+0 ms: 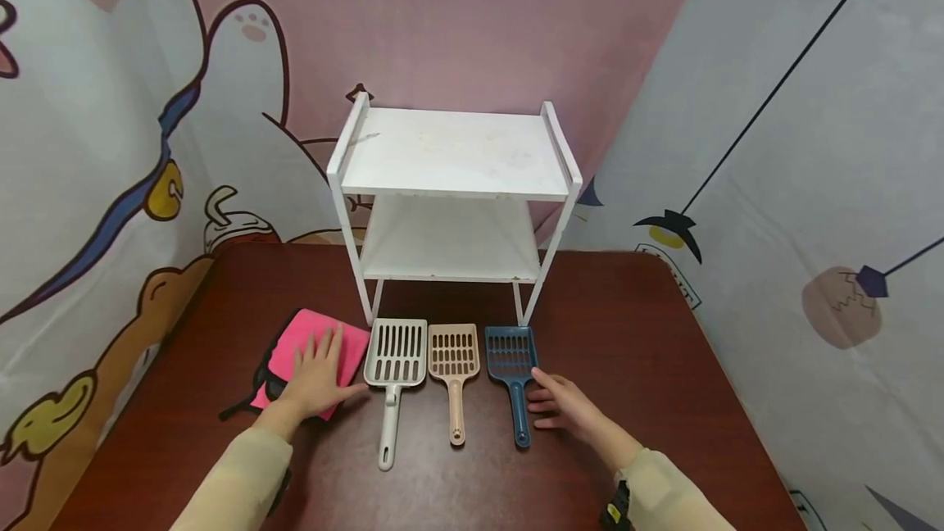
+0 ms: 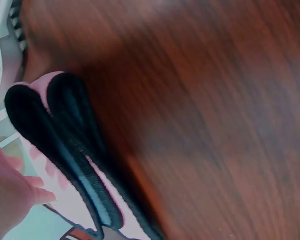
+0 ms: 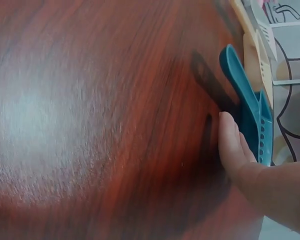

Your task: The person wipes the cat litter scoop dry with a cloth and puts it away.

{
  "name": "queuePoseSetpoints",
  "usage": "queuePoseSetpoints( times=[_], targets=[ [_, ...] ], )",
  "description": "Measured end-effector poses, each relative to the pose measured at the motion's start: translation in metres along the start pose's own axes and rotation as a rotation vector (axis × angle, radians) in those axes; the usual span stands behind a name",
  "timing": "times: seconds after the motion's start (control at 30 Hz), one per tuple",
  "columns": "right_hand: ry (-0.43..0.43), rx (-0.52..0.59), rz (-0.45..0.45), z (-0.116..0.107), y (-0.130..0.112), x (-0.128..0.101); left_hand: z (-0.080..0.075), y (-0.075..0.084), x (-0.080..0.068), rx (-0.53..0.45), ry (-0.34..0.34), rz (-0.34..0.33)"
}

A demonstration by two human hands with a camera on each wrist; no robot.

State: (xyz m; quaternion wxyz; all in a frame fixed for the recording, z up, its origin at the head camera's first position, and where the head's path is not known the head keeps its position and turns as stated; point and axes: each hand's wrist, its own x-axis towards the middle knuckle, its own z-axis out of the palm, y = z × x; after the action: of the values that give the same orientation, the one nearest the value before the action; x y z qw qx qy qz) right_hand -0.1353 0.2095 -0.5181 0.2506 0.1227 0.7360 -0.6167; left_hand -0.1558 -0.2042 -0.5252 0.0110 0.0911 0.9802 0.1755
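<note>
My left hand (image 1: 319,375) rests with spread fingers on a folded pink fabric item (image 1: 306,344) with black edging; the left wrist view shows its thick black-bound folds (image 2: 75,145) side-on. At the right, my right hand (image 1: 566,412) is beside a blue litter scoop (image 1: 510,355), fingers extended and a fingertip right at the scoop's edge. In the right wrist view the blue scoop's handle (image 3: 237,75) rises past the fingers. A beige litter scoop (image 1: 453,351) and a larger white litter scoop (image 1: 396,351) lie in the same row, handles toward me.
A white two-tier shelf (image 1: 457,154) stands at the back of the dark brown table (image 1: 627,334), just behind the scoops. Printed cloth walls (image 1: 472,31) with cartoon figures enclose the table at the back and sides.
</note>
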Motion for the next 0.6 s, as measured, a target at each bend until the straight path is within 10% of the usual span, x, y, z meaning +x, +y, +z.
queuePoseSetpoints(
  times=[0.6],
  targets=[
    [-0.081,0.094,0.073,0.014,0.002,-0.001,0.007,-0.002,0.0,0.082,-0.066,-0.025]
  ],
)
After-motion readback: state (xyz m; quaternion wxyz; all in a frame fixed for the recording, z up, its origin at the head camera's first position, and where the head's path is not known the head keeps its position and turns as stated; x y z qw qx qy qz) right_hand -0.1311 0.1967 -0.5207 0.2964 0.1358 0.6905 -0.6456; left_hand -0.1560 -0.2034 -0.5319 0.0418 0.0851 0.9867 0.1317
